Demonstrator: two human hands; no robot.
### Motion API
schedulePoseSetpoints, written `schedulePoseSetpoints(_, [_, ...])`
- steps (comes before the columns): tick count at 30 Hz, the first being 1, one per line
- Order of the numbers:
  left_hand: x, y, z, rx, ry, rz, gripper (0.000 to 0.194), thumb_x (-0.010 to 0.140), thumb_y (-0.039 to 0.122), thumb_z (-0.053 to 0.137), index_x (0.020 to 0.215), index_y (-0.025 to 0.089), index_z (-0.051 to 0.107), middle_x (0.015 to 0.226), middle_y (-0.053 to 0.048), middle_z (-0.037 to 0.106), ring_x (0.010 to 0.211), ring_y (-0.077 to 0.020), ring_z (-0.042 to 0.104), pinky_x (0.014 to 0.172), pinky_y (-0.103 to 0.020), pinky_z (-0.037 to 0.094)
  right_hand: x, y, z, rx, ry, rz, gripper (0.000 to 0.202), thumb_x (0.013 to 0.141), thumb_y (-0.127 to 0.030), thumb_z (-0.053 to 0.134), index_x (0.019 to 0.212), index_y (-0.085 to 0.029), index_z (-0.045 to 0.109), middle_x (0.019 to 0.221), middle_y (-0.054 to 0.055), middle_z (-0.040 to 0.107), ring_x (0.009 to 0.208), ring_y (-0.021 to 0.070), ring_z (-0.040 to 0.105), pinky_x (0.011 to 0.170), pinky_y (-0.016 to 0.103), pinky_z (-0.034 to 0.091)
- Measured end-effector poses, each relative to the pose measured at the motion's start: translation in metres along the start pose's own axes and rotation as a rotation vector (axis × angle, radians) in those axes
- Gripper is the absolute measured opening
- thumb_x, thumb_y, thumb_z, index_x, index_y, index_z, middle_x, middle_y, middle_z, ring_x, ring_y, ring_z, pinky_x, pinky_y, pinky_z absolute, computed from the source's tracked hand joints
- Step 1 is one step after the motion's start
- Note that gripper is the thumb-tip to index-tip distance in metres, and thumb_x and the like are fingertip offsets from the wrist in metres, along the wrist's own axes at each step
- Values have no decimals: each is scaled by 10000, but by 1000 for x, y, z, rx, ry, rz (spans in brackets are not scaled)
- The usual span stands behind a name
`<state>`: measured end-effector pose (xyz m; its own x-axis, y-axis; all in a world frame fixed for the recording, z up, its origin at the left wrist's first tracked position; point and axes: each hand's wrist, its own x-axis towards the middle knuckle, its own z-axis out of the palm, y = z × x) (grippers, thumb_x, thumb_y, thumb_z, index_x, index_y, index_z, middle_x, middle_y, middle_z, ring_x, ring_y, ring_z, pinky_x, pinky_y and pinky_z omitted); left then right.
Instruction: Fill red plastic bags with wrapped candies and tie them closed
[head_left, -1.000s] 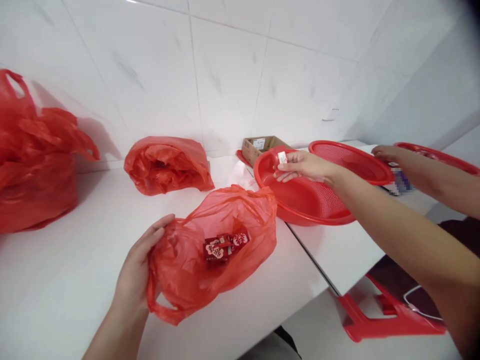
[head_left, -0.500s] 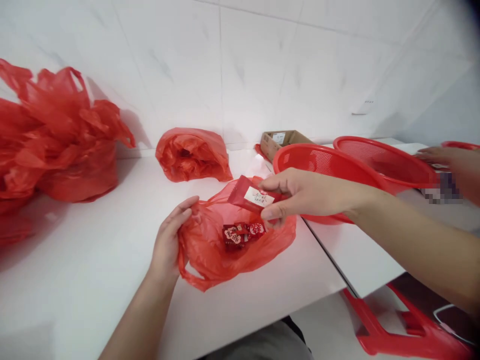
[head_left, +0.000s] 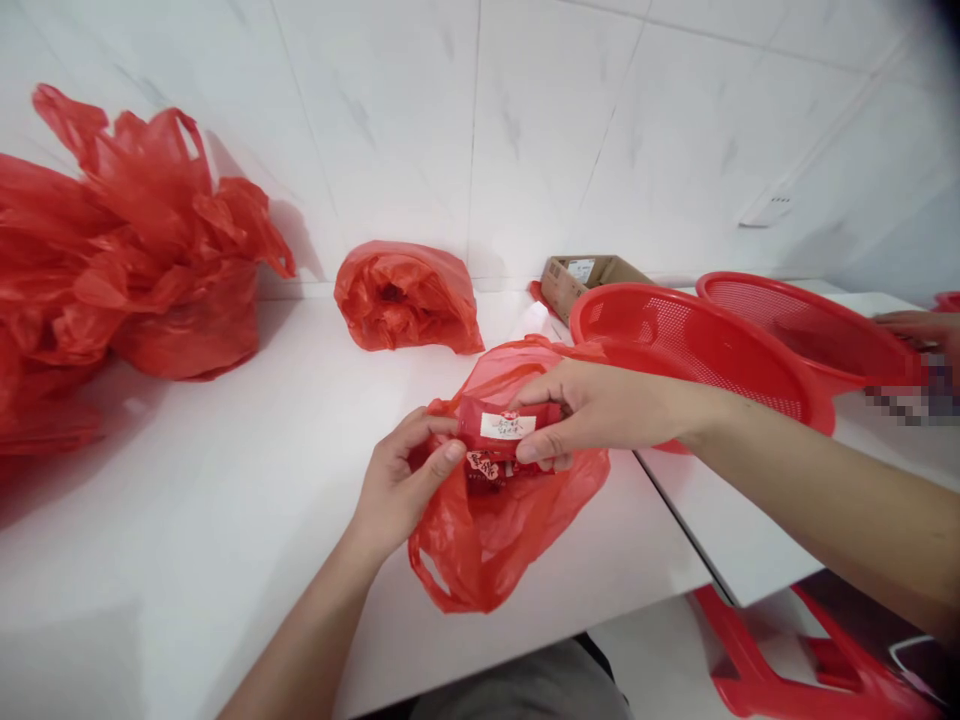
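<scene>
My right hand (head_left: 570,415) pinches a small red snack packet (head_left: 508,427) with a white handwritten-looking label, over the mouth of a red plastic bag (head_left: 495,545). At the packet's left end, my left hand (head_left: 411,470) closes its thumb and index finger on the edge; its other fingers are partly hidden against the bag. Dark red packets (head_left: 486,470) with pale printing lie inside the bag, partly covered by the held one. The bag rests on the white table (head_left: 247,560), with one handle loop hanging toward me.
Tied red bags (head_left: 187,320) stand at left, and another red bag (head_left: 405,300) lies by the wall. Behind my right arm are a red mesh basket (head_left: 682,335), a second basket (head_left: 780,320) and a cardboard box (head_left: 592,280). Another person's hand (head_left: 922,330) is at far right; a red stool (head_left: 780,660) stands below.
The packet has come down lower and turned level. My left hand has moved right from the bag's side to the packet's left end. The whole view has shifted slightly.
</scene>
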<state>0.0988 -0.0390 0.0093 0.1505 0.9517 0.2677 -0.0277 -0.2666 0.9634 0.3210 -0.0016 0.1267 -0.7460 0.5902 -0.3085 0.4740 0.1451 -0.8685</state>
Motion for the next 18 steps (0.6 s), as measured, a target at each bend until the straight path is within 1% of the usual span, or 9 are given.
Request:
schedulePoseSetpoints(3, [1,3,2,-22,-19,-22,176,852,382,687,872,223,757,955,-55,647,917,-217,607,857,-324,473,2,3,0,3,-20,0,189,847,-374,679,963,-235,733,779,-10,673,712,116,642,674,241,554])
schedulePoseSetpoints(7, [0,6,4,-80,-39,-47,122,849,339,696,835,240,767,989,-48,649,921,-210,620,843,-316,486,4,6,0,-21,-23,9,207,838,-397,687,960,-238,737,771,-9,676,682,113,638,647,233,547])
schedulePoseSetpoints(13, [-1,4,3,-58,-18,-59,136,839,350,703,816,236,773,953,-57,643,894,-216,617,826,-334,493,4,10,0,-28,-12,9,249,835,-429,683,971,-230,744,815,3,691,706,120,653,654,238,552])
schedulePoseSetpoints(16, [-1,3,2,-57,-15,-26,116,847,330,701,818,240,768,944,-49,632,893,-203,612,842,-328,490,3,10,1,-49,21,-8,256,870,-457,641,902,-230,757,749,2,684,633,107,625,628,241,541])
schedulePoseSetpoints(18, [-1,4,3,-72,-25,-11,105,854,312,697,820,242,767,969,-47,636,912,-202,619,851,-324,489,3,11,1,-60,38,-14,310,899,-477,599,836,-219,759,700,3,672,590,99,604,619,241,535])
